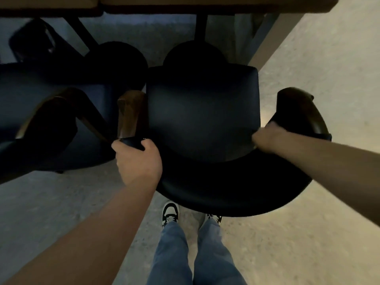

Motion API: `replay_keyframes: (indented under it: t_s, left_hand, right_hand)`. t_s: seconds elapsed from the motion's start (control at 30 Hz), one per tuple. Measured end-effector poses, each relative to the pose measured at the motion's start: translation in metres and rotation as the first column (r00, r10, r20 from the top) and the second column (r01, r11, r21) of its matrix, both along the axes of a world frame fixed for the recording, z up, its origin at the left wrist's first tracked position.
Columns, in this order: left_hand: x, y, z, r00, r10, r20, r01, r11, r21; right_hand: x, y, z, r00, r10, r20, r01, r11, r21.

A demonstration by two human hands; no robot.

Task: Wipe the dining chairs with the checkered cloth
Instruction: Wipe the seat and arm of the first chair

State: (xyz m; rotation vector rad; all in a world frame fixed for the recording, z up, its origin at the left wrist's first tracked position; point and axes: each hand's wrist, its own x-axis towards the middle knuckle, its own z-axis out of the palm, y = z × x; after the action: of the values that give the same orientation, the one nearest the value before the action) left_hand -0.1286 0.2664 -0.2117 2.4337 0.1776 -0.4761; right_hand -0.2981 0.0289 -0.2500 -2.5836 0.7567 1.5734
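A dark navy padded dining chair with a curved backrest and brown wooden armrests (202, 120) is standing in the middle of the view, its seat facing the far side. The left hand (138, 161) is gripping the near end of the chair's left armrest where it meets the backrest, fingers curled over the dark edge. The right hand (267, 138) is resting at the junction of the seat and the right armrest (302, 112); it is blurred, and whether its fingers are gripping the chair cannot be told. No checkered cloth can be made out in either hand or elsewhere in the dim scene.

A second dark chair with brown wooden arms (51, 120) is standing just beside the first on the left, the two nearly touching at the armrests. On the far side, a tan-topped table (205, 5) is overhanging both seats, with its black legs and round black bases (115, 58) standing close ahead of the chairs. The person's blue jeans (185, 254) and black-and-white sneakers (170, 211) are showing on the pale speckled floor (308, 243) directly behind the backrest.
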Motion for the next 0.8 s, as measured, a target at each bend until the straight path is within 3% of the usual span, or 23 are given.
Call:
replay_keyframes:
  t_s: [0.07,0.13,0.3,0.37,0.43,0.5,0.53,0.57,0.67,0.73,0.8]
  left_hand:
    - [0.0,0.0,0.0,1.0,0.003,0.002,-0.003,1.0,-0.007]
    - [0.0,0.0,0.0,1.0,0.005,0.008,-0.005,1.0,-0.01]
    - [-0.001,-0.002,0.003,1.0,-0.001,0.011,0.002,1.0,-0.008]
    - [0.0,-0.002,0.003,1.0,0.004,0.015,-0.004,1.0,-0.005]
    - [0.0,-0.001,0.003,1.0,0.002,0.017,-0.002,1.0,-0.007]
    - [0.0,-0.001,0.003,1.0,-0.006,0.016,0.007,1.0,-0.01]
    - [0.0,-0.001,0.003,1.0,-0.007,0.015,0.007,1.0,-0.011]
    - [0.0,-0.001,0.002,1.0,-0.006,0.016,0.006,1.0,-0.012]
    - [0.0,0.0,0.002,1.0,-0.008,0.013,0.008,1.0,-0.018]
    - [0.0,0.001,0.0,1.0,-0.007,0.011,0.008,1.0,-0.03]
    - [0.0,0.001,0.0,1.0,-0.003,0.009,0.004,0.999,-0.035]
  right_hand:
    - [-0.012,-0.032,0.01,0.999,-0.034,0.038,0.036,0.998,-0.05]
    - [-0.012,-0.034,0.017,0.987,-0.143,0.074,0.143,0.99,-0.004]
    - [0.026,0.059,0.006,0.915,-0.371,0.157,0.313,0.901,0.301]
    - [0.052,0.104,-0.002,0.783,-0.573,0.243,0.469,0.8,0.375]
    - [0.081,0.135,-0.001,0.557,-0.764,0.324,0.596,0.64,0.485]
    - [0.101,0.153,0.007,0.342,-0.88,0.331,0.615,0.476,0.629]
    - [0.105,0.157,0.012,0.331,-0.871,0.362,0.572,0.491,0.657]
    - [0.104,0.159,0.017,0.383,-0.827,0.412,0.508,0.561,0.654]
    - [0.071,0.148,0.027,0.651,-0.585,0.484,0.288,0.78,0.556]
    - [0.039,0.123,0.031,0.81,-0.415,0.415,0.218,0.87,0.443]
    - [0.008,0.082,0.036,0.909,-0.282,0.306,0.202,0.942,0.269]
